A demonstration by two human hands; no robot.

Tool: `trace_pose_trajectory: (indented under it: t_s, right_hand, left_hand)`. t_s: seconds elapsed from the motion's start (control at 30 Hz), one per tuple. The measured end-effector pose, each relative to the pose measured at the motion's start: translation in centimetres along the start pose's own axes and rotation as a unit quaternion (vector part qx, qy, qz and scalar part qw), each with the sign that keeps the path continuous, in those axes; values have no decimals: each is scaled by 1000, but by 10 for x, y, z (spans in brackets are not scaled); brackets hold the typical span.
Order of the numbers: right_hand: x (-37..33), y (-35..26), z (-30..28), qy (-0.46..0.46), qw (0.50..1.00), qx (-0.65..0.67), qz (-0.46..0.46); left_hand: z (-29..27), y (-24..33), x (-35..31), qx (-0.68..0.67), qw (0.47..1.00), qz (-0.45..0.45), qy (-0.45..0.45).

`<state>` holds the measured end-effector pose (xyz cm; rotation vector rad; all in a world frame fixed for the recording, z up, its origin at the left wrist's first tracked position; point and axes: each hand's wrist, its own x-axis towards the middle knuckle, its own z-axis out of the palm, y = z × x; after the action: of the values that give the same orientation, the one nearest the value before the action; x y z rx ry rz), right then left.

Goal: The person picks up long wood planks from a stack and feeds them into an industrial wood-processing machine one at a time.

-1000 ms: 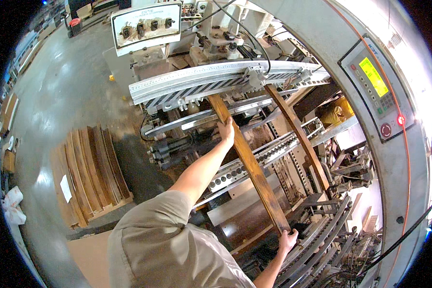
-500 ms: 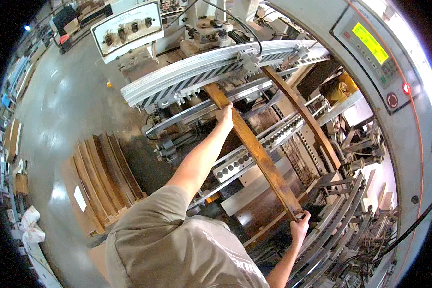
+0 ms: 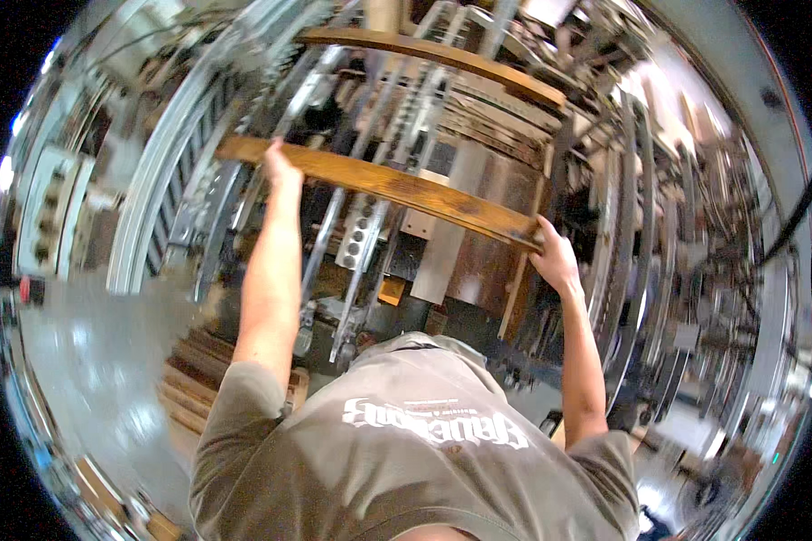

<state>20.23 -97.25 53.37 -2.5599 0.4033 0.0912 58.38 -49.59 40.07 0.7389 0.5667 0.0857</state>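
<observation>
A long brown wooden board point(image 3: 406, 190) lies across the metal rails of a machine in front of me. My left hand point(image 3: 282, 166) is closed on the board a little in from its left end. At the board's right end, my right hand point(image 3: 555, 255) grips it with the fingers at the edge. Farther away, a second, similar wooden board point(image 3: 433, 52) rests across the same rails, with neither hand on it. Motion smears the picture somewhat, and my palms hide the exact contact.
A silver beam with striped marking point(image 3: 158, 180) runs along the machine's left side. Curved metal rails point(image 3: 630, 216) stand to the right. Stacked wooden pieces point(image 3: 189, 379) sit on the floor at lower left. A white box with dark knobs point(image 3: 52, 212) is at far left.
My view has swung round to the right, so the board now appears nearly crosswise. Both hands still hold the same board near its ends. The lit control panel has left the view.
</observation>
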Motion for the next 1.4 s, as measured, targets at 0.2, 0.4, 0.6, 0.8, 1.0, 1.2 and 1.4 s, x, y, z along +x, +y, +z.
trace_pose_trajectory:
  t_s: [0.2, 0.4, 0.6, 0.8, 1.0, 1.2, 1.4]
  right_hand:
    - [-5, 9, -8, -5, 1000, -19, 1]
    - [-12, 5, 8, 52, 998, -35, -31]
    - [-12, 4, -4, 14, 999, -33, 12]
    - [-3, 9, -2, 25, 998, -47, -12]
    - [-5, 20, -4, 35, 998, -47, -27]
    - [1, 14, 1, -8, 999, 31, 8]
    - [9, 13, 6, -9, 998, 38, -39]
  left_hand:
    - [18, 2, -10, 51, 999, 0, -1]
    - [14, 16, -18, 69, 998, -3, 13]
    - [26, 2, -17, 32, 999, -10, -4]
    - [40, -6, -33, 19, 996, 25, 86]
    - [46, -23, -43, 51, 997, -17, 48]
    - [44, -4, -45, 32, 986, 34, 160]
    - [33, 5, -51, 35, 972, 125, 196]
